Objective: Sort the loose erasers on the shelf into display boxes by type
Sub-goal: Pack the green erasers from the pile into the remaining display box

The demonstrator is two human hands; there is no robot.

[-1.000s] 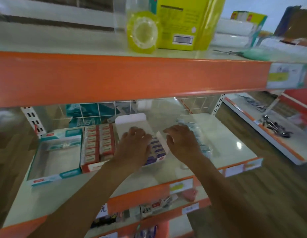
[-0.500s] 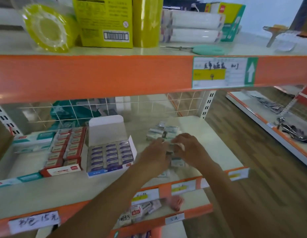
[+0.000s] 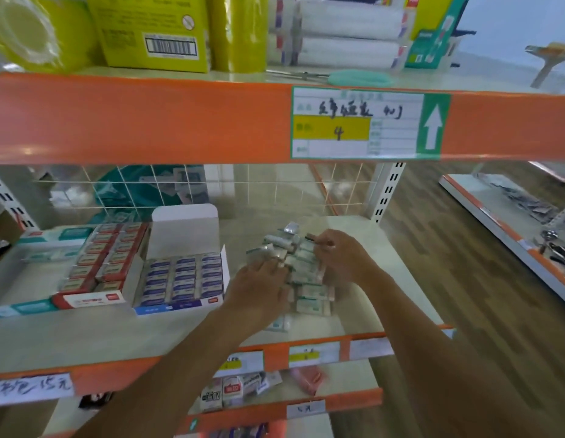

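The pale shelf board with an orange front edge (image 3: 85,339) carries an open blue-and-white cardboard display box (image 3: 180,279) of erasers. Just right of it lies a heap of loose wrapped erasers (image 3: 309,289). The left hand (image 3: 259,286) rests flat-fingered on the heap; the right hand (image 3: 344,257) curls in, seemingly pinching one.

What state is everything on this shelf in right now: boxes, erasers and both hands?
Blue display box: open, flap up, rows filled.
Red display box: open, filled.
Loose erasers: heaped, unsorted.
Left hand: fingers resting on the heap.
Right hand: fingers curled in the heap, grip unclear.
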